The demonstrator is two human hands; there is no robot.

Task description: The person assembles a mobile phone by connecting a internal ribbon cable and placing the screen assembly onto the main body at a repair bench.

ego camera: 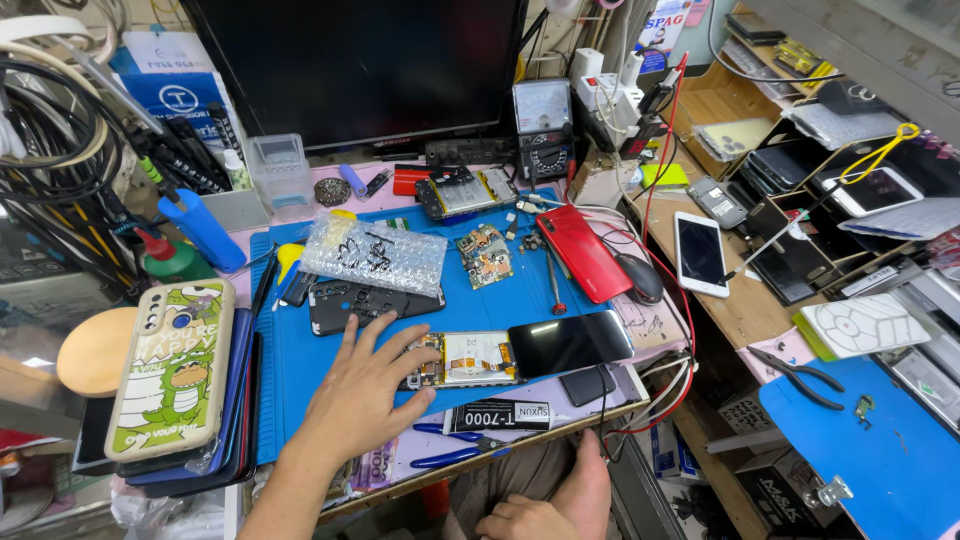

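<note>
A person's left hand (365, 385) lies flat on a blue work mat (300, 360), fingers spread and gripping nothing, fingertips touching an opened phone (470, 360) with its screen folded out toward 3 o'clock. A black back cover (350, 300) sits at 12 o'clock of the hand. The right hand (535, 515) rests loosely curled in the lap at 6 o'clock, empty.

The open phone (470, 360) lies just right of the fingers (405, 345), its screen (568, 343) further right, the back cover (372, 300) behind them.
</note>
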